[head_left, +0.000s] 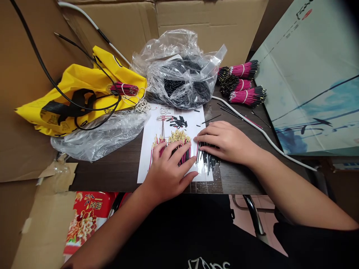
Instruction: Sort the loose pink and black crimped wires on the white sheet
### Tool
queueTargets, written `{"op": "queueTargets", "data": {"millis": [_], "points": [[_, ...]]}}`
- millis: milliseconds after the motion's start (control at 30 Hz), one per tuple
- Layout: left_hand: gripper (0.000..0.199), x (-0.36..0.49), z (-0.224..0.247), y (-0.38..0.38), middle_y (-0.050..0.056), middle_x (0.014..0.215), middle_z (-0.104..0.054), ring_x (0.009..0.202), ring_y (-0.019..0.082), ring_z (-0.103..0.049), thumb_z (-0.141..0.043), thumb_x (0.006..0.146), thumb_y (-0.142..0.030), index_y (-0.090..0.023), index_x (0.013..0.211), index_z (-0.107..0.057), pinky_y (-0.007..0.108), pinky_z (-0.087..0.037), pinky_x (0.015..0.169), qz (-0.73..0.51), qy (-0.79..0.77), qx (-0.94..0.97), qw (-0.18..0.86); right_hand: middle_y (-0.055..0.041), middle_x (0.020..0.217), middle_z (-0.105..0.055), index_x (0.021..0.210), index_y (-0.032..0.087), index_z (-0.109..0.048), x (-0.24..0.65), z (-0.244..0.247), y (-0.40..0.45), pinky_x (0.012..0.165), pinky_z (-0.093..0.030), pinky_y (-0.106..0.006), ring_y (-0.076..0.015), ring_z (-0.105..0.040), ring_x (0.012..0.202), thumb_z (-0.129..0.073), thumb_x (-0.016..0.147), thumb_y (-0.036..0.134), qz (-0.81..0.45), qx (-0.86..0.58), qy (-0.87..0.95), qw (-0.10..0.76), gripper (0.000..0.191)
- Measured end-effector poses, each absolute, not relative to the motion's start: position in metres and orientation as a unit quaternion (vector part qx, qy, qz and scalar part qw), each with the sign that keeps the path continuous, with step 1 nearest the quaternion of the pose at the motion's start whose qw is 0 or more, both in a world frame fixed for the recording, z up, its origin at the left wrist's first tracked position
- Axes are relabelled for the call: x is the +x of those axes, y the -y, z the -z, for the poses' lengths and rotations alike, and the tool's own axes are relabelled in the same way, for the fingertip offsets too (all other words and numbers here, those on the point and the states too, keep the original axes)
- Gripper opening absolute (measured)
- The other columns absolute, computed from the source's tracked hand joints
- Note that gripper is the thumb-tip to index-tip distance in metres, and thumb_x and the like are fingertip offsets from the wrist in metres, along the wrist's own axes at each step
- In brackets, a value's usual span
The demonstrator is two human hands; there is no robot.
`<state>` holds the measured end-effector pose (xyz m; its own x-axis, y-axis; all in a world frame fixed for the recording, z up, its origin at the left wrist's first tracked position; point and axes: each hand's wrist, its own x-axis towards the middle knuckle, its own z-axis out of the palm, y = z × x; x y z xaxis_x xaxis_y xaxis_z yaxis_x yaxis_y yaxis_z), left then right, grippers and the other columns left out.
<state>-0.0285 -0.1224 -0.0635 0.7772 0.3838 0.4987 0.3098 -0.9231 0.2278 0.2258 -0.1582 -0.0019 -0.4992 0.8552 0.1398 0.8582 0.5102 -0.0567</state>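
My left hand (169, 170) lies flat with fingers spread over a row of red and black wires with gold pin tips (179, 137). Their tips point away from me on a white paper sheet (144, 168). My right hand (224, 142) rests palm down, fingers stretched out, on a pile of black wires (207, 160) at the sheet's right edge. Its palm side is hidden. Beyond the wires lies a small heap of short black tubes (178, 121).
A clear plastic bag (179, 86) full of black tubes stands behind the sheet. Several banded red wire bundles (246, 95) lie back right. A yellow bag (75, 80) sits at left, a white cable (269, 140) crosses the right, and a painted panel (314, 93) stands beside it.
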Motion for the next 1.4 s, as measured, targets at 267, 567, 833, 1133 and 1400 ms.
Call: {"op": "queueTargets", "data": {"millis": [267, 567, 833, 1133, 1400], "points": [[0.028, -0.030, 0.064, 0.125, 0.008, 0.133, -0.066, 0.125, 0.031, -0.054, -0.063, 0.091, -0.041, -0.025, 0.113, -0.071, 0.056, -0.032, 0.108, -0.318, -0.206, 0.924, 0.051, -0.0103, 0.112, -0.070, 0.108, 0.022, -0.076, 0.232, -0.007, 0.159, 0.091, -0.045, -0.043, -0.0256, -0.060, 0.103, -0.058, 0.097, 0.034, 0.011, -0.480, 0.876, 0.057, 0.025], [0.040, -0.029, 0.063, 0.123, 0.006, 0.141, -0.061, 0.130, 0.033, -0.051, -0.060, 0.092, -0.051, -0.026, 0.122, -0.067, 0.060, -0.030, 0.109, -0.291, -0.184, 0.936, 0.069, -0.0113, 0.120, -0.066, 0.120, 0.024, -0.073, 0.219, -0.001, 0.161, 0.093, -0.045, -0.045, -0.0276, -0.056, 0.108, -0.052, 0.100, 0.038, 0.026, -0.465, 0.883, 0.046, 0.032], [0.034, -0.028, 0.064, 0.124, 0.007, 0.136, -0.064, 0.128, 0.032, -0.052, -0.060, 0.092, -0.048, -0.025, 0.117, -0.070, 0.058, -0.030, 0.109, -0.300, -0.195, 0.932, 0.061, -0.0098, 0.114, -0.072, 0.120, 0.017, -0.072, 0.222, -0.001, 0.160, 0.092, -0.045, -0.044, -0.0258, -0.059, 0.103, -0.052, 0.101, 0.036, 0.012, -0.470, 0.881, 0.051, 0.033], [0.043, -0.029, 0.065, 0.122, 0.005, 0.134, -0.067, 0.124, 0.032, -0.055, -0.059, 0.093, -0.048, -0.020, 0.125, -0.066, 0.057, -0.029, 0.108, -0.302, -0.179, 0.934, 0.065, -0.0092, 0.110, -0.073, 0.101, 0.014, -0.075, 0.222, -0.002, 0.161, 0.088, -0.046, -0.041, -0.0240, -0.061, 0.097, -0.052, 0.101, 0.033, 0.056, -0.472, 0.878, 0.056, 0.029], [0.036, -0.029, 0.065, 0.123, 0.004, 0.131, -0.068, 0.125, 0.031, -0.055, -0.059, 0.093, -0.047, -0.021, 0.117, -0.069, 0.057, -0.031, 0.108, -0.305, -0.188, 0.931, 0.060, -0.0062, 0.092, -0.071, 0.109, 0.018, -0.073, 0.219, 0.001, 0.159, 0.084, -0.043, -0.038, -0.0209, -0.059, 0.087, -0.050, 0.102, 0.029, 0.113, -0.489, 0.864, 0.030, 0.027]]}}
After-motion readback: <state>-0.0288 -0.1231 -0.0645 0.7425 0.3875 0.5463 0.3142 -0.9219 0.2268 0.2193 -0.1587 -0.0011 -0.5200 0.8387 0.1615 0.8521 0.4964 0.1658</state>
